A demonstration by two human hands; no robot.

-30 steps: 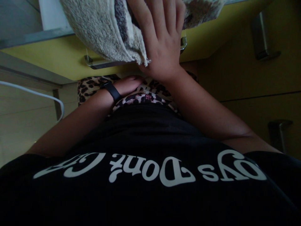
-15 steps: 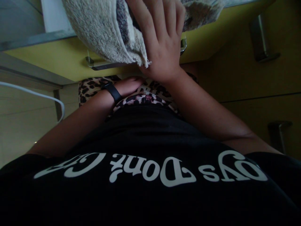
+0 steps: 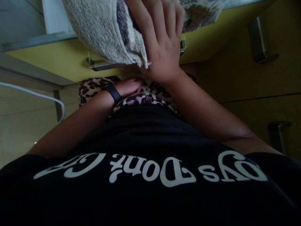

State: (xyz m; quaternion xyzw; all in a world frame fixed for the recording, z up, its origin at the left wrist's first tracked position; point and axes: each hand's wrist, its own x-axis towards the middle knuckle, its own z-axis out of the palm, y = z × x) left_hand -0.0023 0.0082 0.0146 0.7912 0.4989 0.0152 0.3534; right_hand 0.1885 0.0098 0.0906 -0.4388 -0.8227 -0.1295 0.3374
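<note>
A folded beige and brown towel [image 3: 105, 31] hangs over the counter edge at the top of the view. My right hand [image 3: 162, 40] lies flat on it with the fingers stretched out, pressing on its folded edge. My left hand [image 3: 130, 84], with a black band [image 3: 113, 91] on the wrist, rests low against my leopard-print waistband [image 3: 143, 99], just under my right wrist. Its fingers are hidden behind the right wrist.
A yellow drawer front [image 3: 63, 59] with a metal handle [image 3: 103, 65] sits below the towel. More yellow cabinet fronts with metal handles [image 3: 261, 37] stand on the right. A white cable [image 3: 42, 97] curves at the left. My black printed shirt [image 3: 150, 175] fills the lower half.
</note>
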